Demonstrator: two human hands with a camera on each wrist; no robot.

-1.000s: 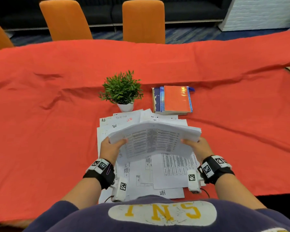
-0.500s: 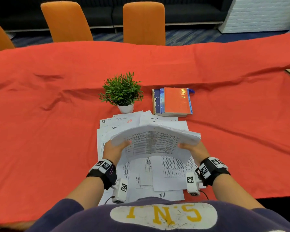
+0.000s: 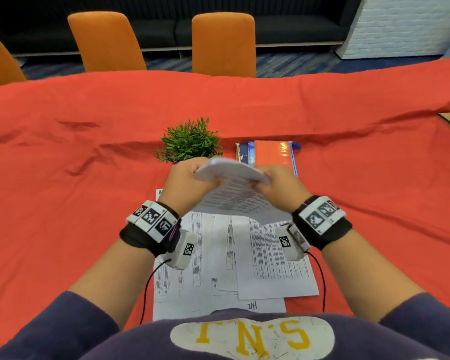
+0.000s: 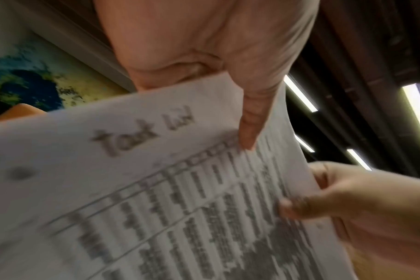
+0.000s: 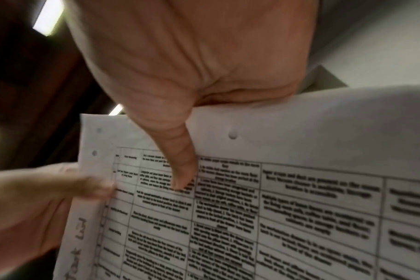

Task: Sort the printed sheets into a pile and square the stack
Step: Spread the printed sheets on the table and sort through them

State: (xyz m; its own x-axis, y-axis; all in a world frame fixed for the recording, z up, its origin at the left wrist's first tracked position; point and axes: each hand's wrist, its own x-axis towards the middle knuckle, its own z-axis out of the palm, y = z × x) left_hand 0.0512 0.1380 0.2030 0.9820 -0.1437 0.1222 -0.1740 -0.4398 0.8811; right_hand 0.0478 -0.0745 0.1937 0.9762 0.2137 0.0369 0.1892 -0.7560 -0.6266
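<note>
A stack of printed sheets [image 3: 231,175] is held up off the table, tipped steeply, with its printed tables facing me. My left hand [image 3: 186,181] grips its left side and my right hand [image 3: 277,185] grips its right side. In the left wrist view the left thumb [image 4: 247,123] presses on the top sheet [image 4: 156,189], headed with handwriting. The right thumb [image 5: 180,163] lies on the printed table of the sheet [image 5: 288,208] in the right wrist view. Several loose printed sheets [image 3: 218,258] lie overlapping and askew on the red cloth beneath my wrists.
A small potted plant [image 3: 190,142] and a pile of books [image 3: 270,154] with an orange cover stand just beyond the hands. The red tablecloth [image 3: 63,203] covers the whole table. Orange chairs [image 3: 224,42] line the far side.
The stack was held low and nearly flat over the loose sheets. It is now lifted higher and farther from me, tipped up steeply, and my hands have come closer together.
</note>
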